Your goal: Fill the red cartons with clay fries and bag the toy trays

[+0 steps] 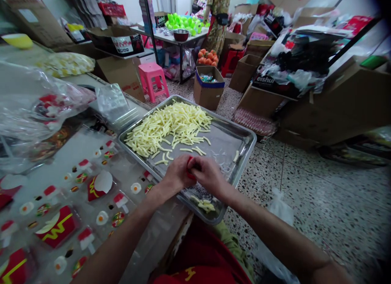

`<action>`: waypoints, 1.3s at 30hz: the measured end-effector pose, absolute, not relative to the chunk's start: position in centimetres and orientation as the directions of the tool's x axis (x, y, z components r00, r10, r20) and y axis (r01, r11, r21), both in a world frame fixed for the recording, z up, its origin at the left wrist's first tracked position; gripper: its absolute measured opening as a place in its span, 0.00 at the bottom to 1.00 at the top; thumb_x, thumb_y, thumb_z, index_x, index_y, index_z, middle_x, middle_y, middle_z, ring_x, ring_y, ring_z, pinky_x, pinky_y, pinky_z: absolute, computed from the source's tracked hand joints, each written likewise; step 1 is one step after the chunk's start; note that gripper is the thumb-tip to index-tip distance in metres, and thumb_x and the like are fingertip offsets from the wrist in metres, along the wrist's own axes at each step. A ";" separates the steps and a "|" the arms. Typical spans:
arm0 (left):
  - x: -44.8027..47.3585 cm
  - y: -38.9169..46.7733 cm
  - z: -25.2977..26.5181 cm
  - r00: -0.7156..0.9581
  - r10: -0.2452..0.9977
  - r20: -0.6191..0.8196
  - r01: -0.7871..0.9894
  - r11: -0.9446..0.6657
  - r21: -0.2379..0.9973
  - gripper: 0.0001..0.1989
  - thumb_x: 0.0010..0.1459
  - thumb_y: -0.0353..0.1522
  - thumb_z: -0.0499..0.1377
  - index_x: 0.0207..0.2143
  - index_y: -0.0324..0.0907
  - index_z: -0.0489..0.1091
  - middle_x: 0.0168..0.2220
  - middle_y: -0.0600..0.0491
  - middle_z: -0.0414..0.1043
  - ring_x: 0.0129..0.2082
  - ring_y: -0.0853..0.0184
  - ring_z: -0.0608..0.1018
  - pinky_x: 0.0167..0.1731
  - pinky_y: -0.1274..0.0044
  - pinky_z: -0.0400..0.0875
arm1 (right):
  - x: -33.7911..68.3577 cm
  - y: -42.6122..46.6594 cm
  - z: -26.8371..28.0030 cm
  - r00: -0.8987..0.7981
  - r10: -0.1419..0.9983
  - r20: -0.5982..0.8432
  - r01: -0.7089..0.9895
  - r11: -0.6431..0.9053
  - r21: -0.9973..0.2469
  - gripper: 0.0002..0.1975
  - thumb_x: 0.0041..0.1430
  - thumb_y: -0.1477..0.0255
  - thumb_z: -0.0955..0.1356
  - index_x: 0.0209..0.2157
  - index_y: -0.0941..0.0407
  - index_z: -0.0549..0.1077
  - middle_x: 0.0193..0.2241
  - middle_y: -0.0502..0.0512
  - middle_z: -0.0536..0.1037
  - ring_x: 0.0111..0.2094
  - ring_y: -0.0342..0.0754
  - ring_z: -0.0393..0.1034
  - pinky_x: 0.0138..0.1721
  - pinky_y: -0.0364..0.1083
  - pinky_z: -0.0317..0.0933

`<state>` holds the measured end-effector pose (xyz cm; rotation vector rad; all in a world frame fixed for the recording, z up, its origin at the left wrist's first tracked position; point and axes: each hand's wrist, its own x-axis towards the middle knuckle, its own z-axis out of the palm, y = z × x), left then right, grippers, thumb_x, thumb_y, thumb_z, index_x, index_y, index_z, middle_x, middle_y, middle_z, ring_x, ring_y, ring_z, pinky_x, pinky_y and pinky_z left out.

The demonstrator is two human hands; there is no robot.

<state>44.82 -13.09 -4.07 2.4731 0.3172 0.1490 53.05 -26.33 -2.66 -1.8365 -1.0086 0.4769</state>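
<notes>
Over the near side of a metal tray (244, 154), my left hand (177, 172) and my right hand (210, 176) meet, fingers curled in. Between them they grip a red piece (191, 169), mostly hidden by the fingers; its colour matches the toy fries boxes on the table. A heap of pale yellow toy fries (174, 127) fills the tray's far left part, with a few loose sticks nearer my hands. Another small bunch of fries (203, 204) lies in the tray's near corner, below my right hand.
On the table at left, clear packs hold a red fries box (59, 227) and small toy foods. A plastic bag (39, 101) lies behind them. Beyond the tray stand a pink stool (152, 78) and an open carton (209, 90). A person (217, 19) stands by the far table.
</notes>
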 end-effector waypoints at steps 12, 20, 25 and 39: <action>43.3 -9.1 -2.6 0.914 0.385 0.129 0.201 -0.704 0.681 0.40 0.40 0.39 0.76 0.54 0.43 0.65 0.53 0.48 0.72 0.53 0.55 0.75 0.55 0.65 0.69 | 67.4 -21.4 -3.2 0.337 0.934 0.120 0.920 -0.299 -0.254 0.23 0.51 0.82 0.69 0.50 0.55 0.80 0.42 0.58 0.82 0.44 0.52 0.73 0.46 0.47 0.63; 41.4 -7.8 -1.6 0.856 0.508 0.093 0.339 -0.689 0.641 0.37 0.43 0.40 0.74 0.54 0.45 0.65 0.52 0.48 0.74 0.51 0.54 0.77 0.52 0.64 0.72 | 66.0 -22.2 -2.0 0.663 0.744 0.081 0.718 -0.602 -0.349 0.19 0.48 0.77 0.71 0.44 0.55 0.81 0.32 0.53 0.83 0.33 0.48 0.74 0.35 0.45 0.60; 41.5 -8.7 -1.4 0.846 0.531 0.051 0.405 -0.701 0.587 0.35 0.43 0.38 0.73 0.54 0.43 0.66 0.51 0.45 0.75 0.52 0.51 0.76 0.53 0.63 0.71 | 62.0 -24.4 -3.0 0.610 0.792 0.023 0.717 -0.539 -0.442 0.12 0.55 0.74 0.69 0.41 0.56 0.82 0.33 0.55 0.82 0.33 0.47 0.74 0.34 0.44 0.60; 38.8 -7.5 -0.4 0.810 0.586 0.017 0.497 -0.701 0.511 0.37 0.43 0.42 0.73 0.55 0.44 0.66 0.51 0.43 0.75 0.51 0.51 0.77 0.50 0.65 0.71 | 58.4 -22.5 -2.9 0.681 0.731 0.050 0.713 -0.646 -0.273 0.14 0.56 0.72 0.69 0.44 0.55 0.81 0.38 0.58 0.83 0.37 0.52 0.75 0.38 0.46 0.61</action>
